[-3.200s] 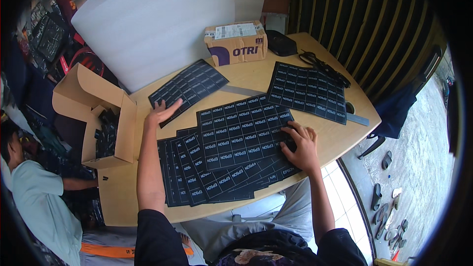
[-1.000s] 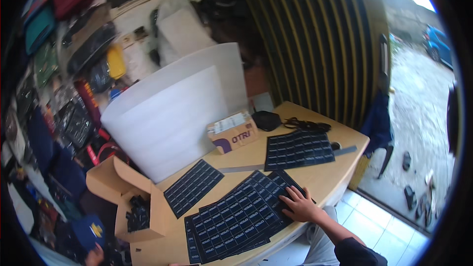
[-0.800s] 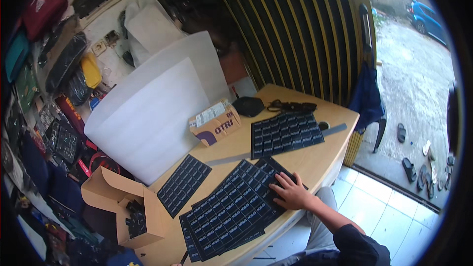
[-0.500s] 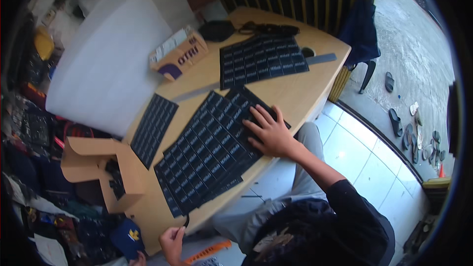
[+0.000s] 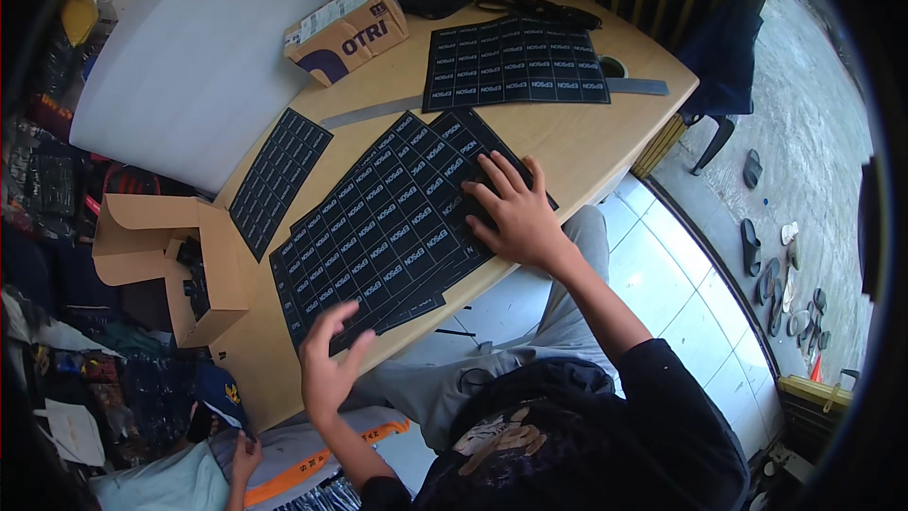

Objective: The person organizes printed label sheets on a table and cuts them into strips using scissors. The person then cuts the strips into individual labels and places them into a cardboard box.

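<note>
This is a small shop or stockroom open to the street: a rounded light wooden table carries black sheets of printed labels, an open brown cardboard box stands beside it, and packaged goods crowd the left wall.

The right hand lies flat, fingers spread, on a fanned stack of black label sheets at the counter's near edge. The left hand hovers open over the stack's near-left corner.
</note>
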A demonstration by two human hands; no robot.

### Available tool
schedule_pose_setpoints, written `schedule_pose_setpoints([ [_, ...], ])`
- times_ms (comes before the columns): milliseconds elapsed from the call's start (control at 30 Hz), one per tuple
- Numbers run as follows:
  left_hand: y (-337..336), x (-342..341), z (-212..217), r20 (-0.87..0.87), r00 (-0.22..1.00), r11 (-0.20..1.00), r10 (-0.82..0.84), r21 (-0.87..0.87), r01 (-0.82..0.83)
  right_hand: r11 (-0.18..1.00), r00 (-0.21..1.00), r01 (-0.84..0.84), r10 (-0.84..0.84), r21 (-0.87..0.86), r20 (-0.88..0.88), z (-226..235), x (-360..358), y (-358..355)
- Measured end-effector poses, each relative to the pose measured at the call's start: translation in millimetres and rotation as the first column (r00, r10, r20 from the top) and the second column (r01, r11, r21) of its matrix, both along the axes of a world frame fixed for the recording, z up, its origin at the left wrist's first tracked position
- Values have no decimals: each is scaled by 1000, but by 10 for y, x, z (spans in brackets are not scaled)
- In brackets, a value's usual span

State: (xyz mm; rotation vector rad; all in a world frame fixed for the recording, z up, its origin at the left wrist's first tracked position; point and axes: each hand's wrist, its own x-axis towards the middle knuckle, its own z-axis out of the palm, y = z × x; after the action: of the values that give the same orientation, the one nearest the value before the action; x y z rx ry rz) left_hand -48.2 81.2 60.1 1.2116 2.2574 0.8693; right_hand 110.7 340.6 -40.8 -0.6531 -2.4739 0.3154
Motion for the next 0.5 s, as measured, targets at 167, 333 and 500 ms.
schedule_pose_setpoints([
  [167, 566, -107, -254, -320, 944, 993, 77, 105, -45, 973, 987, -160, 153, -164, -57, 69, 65, 93],
  [333, 657, -194, -636, -393, 917, 981, -70, -195, -9, 929, 970, -244, 234, -280, -69, 238, 127, 267],
  [500, 755, -9, -677, -397, 917, 978, -36, -202, -49, 978, 988, 72, -97, -195, -122, 254, 83, 789],
])
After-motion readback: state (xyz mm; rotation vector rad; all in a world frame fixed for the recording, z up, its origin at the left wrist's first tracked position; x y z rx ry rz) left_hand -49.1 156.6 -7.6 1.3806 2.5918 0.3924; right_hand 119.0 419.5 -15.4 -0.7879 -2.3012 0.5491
